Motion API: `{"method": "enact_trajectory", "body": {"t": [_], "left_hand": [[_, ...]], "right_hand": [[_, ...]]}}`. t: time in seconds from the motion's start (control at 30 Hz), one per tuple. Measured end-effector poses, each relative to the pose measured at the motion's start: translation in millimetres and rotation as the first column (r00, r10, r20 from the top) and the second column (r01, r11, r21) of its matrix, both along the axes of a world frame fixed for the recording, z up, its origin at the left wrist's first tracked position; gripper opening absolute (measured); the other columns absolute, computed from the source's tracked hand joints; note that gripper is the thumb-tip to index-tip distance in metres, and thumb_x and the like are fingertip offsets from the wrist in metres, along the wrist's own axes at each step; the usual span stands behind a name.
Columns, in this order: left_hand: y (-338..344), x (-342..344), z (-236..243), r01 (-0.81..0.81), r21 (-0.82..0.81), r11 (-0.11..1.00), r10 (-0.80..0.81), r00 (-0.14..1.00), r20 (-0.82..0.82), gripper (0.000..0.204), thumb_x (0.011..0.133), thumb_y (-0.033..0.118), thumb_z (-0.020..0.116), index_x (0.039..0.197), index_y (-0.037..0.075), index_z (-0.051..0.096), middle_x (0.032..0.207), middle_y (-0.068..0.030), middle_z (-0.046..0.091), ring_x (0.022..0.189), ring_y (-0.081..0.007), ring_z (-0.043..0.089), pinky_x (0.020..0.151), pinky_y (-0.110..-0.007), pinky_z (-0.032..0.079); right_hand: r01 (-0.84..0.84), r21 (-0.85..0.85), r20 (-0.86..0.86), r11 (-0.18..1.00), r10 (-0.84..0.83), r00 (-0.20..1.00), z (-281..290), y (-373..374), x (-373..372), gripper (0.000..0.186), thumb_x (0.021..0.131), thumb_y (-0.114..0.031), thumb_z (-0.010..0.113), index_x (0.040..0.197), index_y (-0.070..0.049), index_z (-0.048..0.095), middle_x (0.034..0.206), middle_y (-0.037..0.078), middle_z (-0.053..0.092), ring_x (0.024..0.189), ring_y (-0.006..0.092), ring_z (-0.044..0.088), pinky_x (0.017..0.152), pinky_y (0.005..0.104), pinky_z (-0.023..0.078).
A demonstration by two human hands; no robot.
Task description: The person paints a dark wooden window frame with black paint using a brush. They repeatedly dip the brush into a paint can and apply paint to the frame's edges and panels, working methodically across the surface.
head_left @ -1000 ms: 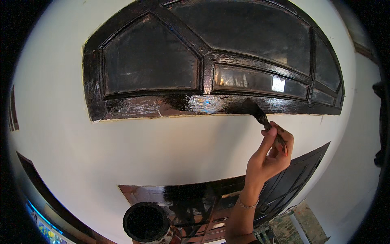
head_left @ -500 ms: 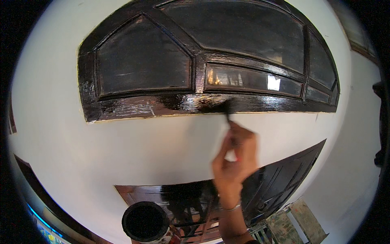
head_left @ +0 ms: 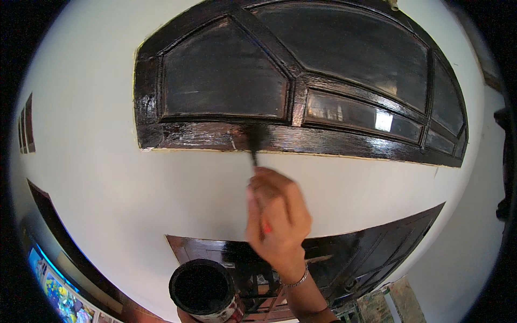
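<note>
My right hand (head_left: pixel 283 218) is closed round the handle of a paintbrush (head_left: pixel 255 144). Its dark bristles press on the lower rail of an arched, dark wooden window frame (head_left: pixel 188 137), left of the upright divider. The rail looks wet and glossy around the brush. Below and to the left, an open paint can (head_left: pixel 235 311) with a blackened rim is held up, and its inside looks black. Only a sliver of my left hand (head_left: pixel 186 316) shows at the can's lower left side, closed against it; most of its fingers are hidden.
White wall (head_left: pixel 204 188) surrounds the frame. Beneath it stands a dark, shiny panelled door (head_left: pixel 371 255). A greenish stone-patterned surface (head_left: pixel 377 308) lies at the lower right, and a lit, colourful screen (head_left: pixel 62 296) at the lower left.
My right hand has swept the brush leftward along the lower rail, past the upright divider. The view has shifted, so the frame sits farther right. The can remains held at the lower left.
</note>
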State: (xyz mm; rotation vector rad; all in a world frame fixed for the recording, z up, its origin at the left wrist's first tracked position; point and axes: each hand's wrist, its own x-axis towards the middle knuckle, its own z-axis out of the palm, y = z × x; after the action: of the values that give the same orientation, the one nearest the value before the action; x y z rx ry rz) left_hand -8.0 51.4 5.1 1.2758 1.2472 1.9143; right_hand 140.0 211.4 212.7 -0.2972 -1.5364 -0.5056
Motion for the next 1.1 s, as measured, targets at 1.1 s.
{"method": "enact_trajectory", "body": {"t": [1.1], "left_hand": [[84.4, -19.8, -39.1, -0.182, 0.35, 0.919, 0.315, 0.872, -0.374, 0.118, 0.047, 0.035, 0.108, 0.141, 0.003, 0.045, 0.133, -0.0166, 0.061, 0.122, -0.0308, 0.064, 0.107, -0.047, 0.052]], "right_hand": [[-0.059, -0.531, 0.712, 0.845, 0.483, 0.51, -45.3, -25.2, 15.0, 0.023, 0.076, -0.018, 0.078, 0.094, -0.007, 0.071, 0.083, 0.009, 0.071, 0.075, 0.0276, 0.075, 0.063, 0.0389, 0.06]]}}
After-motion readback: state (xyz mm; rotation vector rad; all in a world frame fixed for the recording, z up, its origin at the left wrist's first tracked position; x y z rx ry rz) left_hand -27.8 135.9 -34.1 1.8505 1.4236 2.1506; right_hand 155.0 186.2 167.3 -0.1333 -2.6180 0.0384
